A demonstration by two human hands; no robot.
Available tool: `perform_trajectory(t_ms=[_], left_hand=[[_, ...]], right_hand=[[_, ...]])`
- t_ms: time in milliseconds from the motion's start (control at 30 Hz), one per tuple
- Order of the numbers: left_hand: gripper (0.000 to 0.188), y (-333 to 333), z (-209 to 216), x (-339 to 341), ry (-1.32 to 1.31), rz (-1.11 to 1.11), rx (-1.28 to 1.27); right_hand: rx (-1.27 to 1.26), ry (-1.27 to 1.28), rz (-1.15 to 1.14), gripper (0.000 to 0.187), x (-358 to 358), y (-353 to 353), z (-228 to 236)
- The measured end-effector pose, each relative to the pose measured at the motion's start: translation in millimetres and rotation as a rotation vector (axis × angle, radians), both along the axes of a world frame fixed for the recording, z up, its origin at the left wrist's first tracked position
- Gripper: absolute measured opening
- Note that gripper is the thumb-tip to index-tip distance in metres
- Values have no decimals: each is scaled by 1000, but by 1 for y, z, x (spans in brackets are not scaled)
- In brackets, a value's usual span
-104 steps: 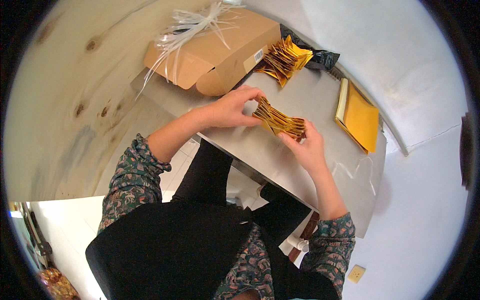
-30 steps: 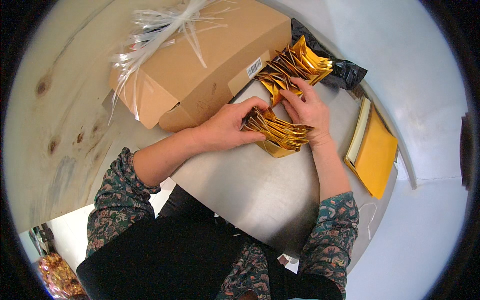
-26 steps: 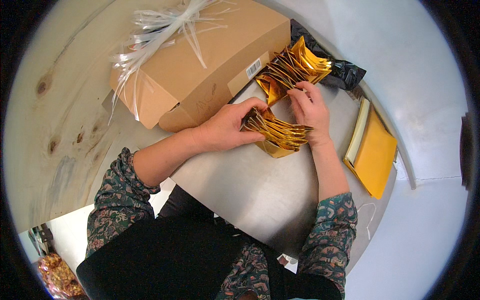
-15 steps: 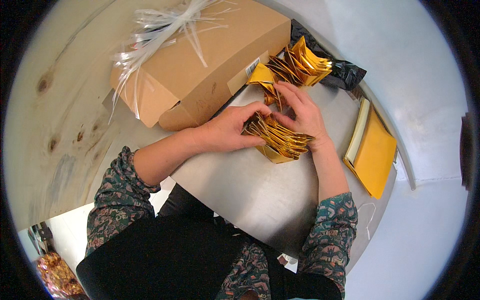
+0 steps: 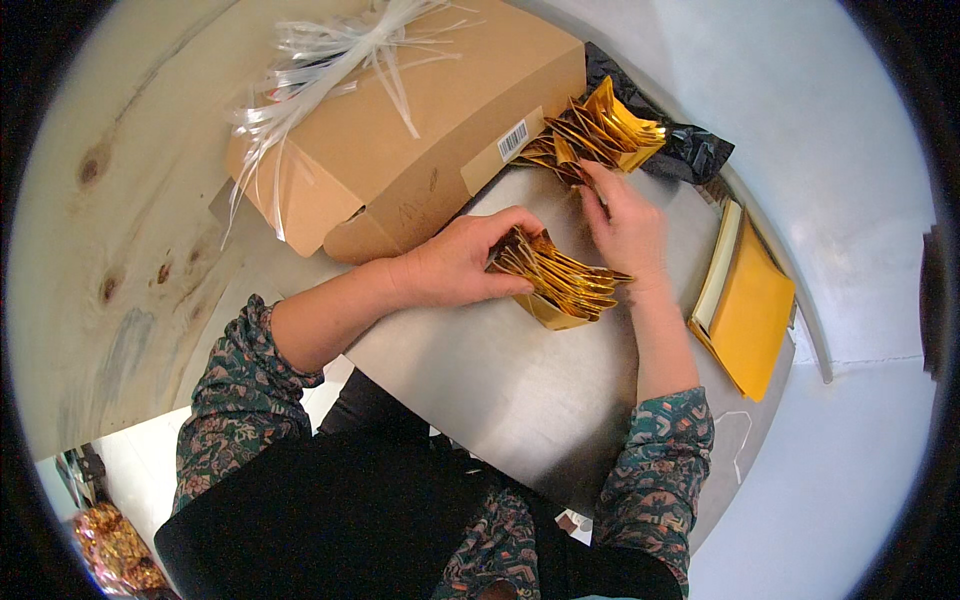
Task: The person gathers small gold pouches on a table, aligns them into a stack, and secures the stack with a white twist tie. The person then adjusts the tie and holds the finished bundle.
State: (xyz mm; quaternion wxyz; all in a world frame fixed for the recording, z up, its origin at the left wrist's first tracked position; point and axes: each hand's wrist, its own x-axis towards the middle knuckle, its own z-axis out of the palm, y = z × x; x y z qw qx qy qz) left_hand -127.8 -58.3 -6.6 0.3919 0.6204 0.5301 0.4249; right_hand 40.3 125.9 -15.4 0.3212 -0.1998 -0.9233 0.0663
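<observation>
My left hand (image 5: 455, 262) is closed around one end of a stack of gold foil pouches (image 5: 560, 285), held on edge just above the metal table. Thumb and fingers press on opposite sides of the stack, whose edges fan out to the right. My right hand (image 5: 628, 225) reaches past the stack to a loose heap of similar gold pouches (image 5: 625, 130). Its fingertips pinch a gold pouch (image 5: 568, 158) at the near side of that heap. How many pouches lie between those fingers is hidden.
A brown cardboard box (image 5: 400, 130) topped by clear plastic strips (image 5: 350, 50) stands at the far left. Black plastic (image 5: 700, 148) lies beside the gold heap. Flat yellow pouches (image 5: 750, 310) rest at the right on the metal table (image 5: 450, 370), near its curved wall (image 5: 800, 200).
My right hand has left the held stack and moved away to the heap. The single pouch that stood by its fingertips is gone from that spot. My left hand stays on the stack.
</observation>
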Motion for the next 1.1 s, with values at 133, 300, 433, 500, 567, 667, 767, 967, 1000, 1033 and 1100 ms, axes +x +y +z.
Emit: perform_trajectory(t_ms=[133,300,433,500,567,667,767,967,1000,1033,1100], left_hand=[[54,-1,0,0,29,47,25],[56,0,-2,-3,158,110,62],[58,2,-5,-2,292,103,314],[58,2,-6,-1,304,86,274],[58,1,-5,-1,170,70,62],[57,3,-4,-1,139,71,113],[55,5,-4,-2,237,54,286],[48,7,-5,0,228,37,366],[48,7,-5,-1,242,32,384],[47,8,-4,-1,257,27,402],[47,7,-2,-2,265,14,388]], right_hand=[[-270,6,-18,27,23,14,16],[-883,-4,85,32,53,17,50],[-990,-283,143,31,64,10,68],[-1044,-366,223,32,61,4,69],[-1025,-419,230,33,54,-1,64],[-1047,-425,285,38,48,-6,60],[-1029,-488,223,42,46,-4,58],[-792,-390,311,35,42,-4,49],[-800,-353,333,34,42,-6,47],[-807,-316,355,33,42,-7,46],[-791,-249,378,31,42,-8,46]])
